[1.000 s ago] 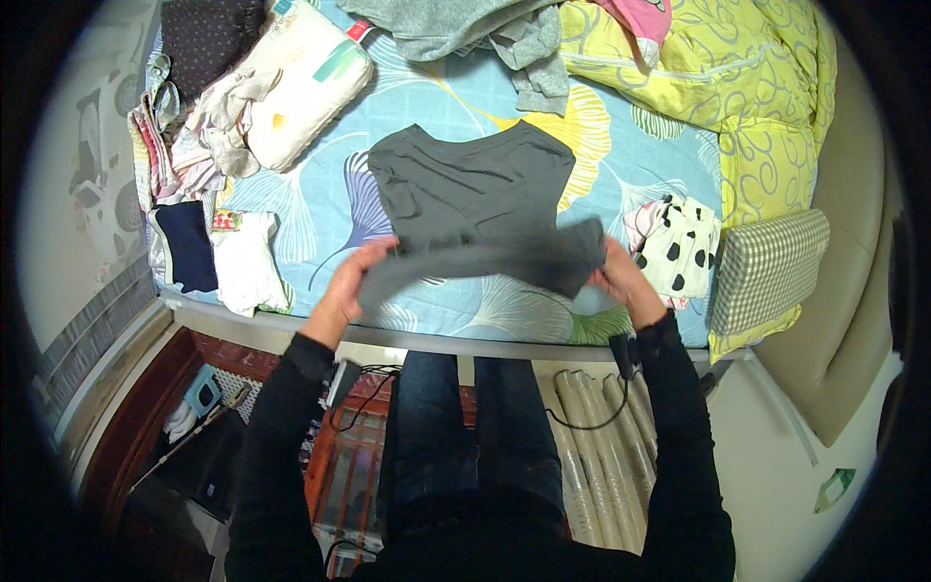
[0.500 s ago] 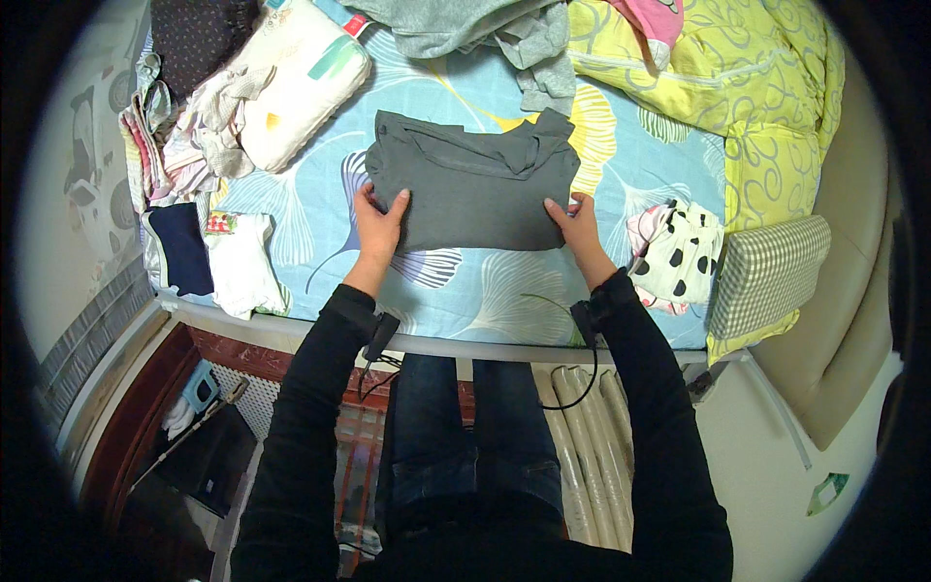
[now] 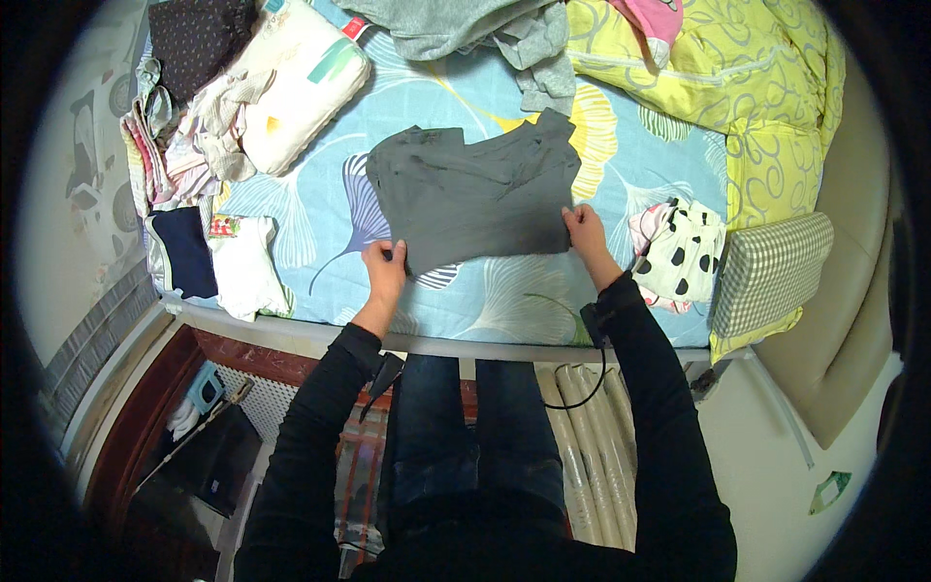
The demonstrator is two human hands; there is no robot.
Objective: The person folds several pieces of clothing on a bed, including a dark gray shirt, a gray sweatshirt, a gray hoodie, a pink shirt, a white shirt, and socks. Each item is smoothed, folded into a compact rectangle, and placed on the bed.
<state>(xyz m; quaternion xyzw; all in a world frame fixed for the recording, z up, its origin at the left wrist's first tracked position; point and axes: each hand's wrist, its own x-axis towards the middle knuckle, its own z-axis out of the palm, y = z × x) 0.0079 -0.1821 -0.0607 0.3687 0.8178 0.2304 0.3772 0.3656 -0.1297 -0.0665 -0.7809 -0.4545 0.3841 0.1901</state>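
A dark grey garment point(image 3: 475, 209), looking like a folded top, lies on the blue patterned bed sheet point(image 3: 524, 301). My left hand point(image 3: 386, 270) pinches its near left corner. At the near right corner, my right hand point(image 3: 585, 233) grips the edge between thumb and fingers. The cloth's near edge slants, lower on the left, and its far side is rumpled with an uneven outline. What lies inside the folds is hidden.
Folded navy point(image 3: 184, 252) and white point(image 3: 247, 267) clothes sit at left, below a white pillow point(image 3: 305, 87). Right are a black-spotted white garment point(image 3: 679, 252), a checked cushion point(image 3: 773, 274) and a yellow quilt point(image 3: 776, 165). A light grey garment point(image 3: 465, 24) lies at the far side.
My left hand has moved nearer to me, pulling the garment's left corner down. My right hand has shifted slightly right and nearer. The garment's far left part has slumped and wrinkled.
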